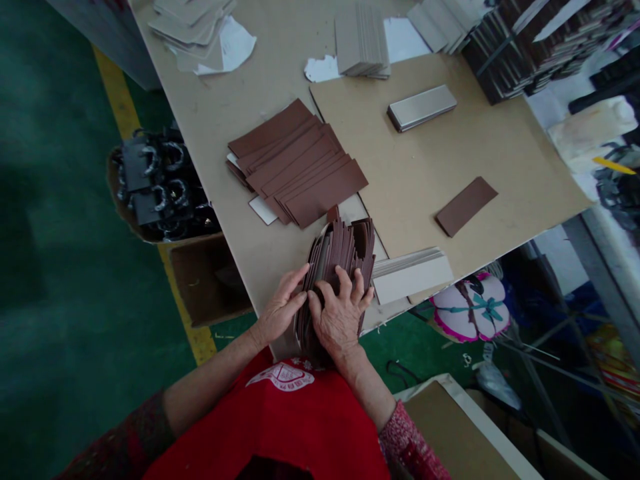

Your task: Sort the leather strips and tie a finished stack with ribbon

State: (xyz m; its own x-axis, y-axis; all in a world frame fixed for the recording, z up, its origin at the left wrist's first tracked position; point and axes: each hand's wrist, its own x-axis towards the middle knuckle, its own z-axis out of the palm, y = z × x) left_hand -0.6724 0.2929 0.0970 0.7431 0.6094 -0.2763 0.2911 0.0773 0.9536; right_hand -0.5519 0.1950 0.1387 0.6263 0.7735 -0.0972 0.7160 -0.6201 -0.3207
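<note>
At the near edge of the table [280, 80] a thick stack of brown cards [345, 250] stands on its edge. My right hand [341, 312] lies over the top of the stack with its fingers curled round the cards. My left hand [283, 307] presses against the stack's left side, fingers together. Just beyond lies a fanned pile of brown strips [300, 167]. A single brown strip [466, 205] rests on a large cardboard sheet [425, 160] to the right.
A grey flat box [421, 107] lies on the cardboard sheet, a pile of grey boards [410, 273] beside my right hand, more grey boards [361, 40] at the back. A carton of black parts [160, 187] stands on the green floor at left.
</note>
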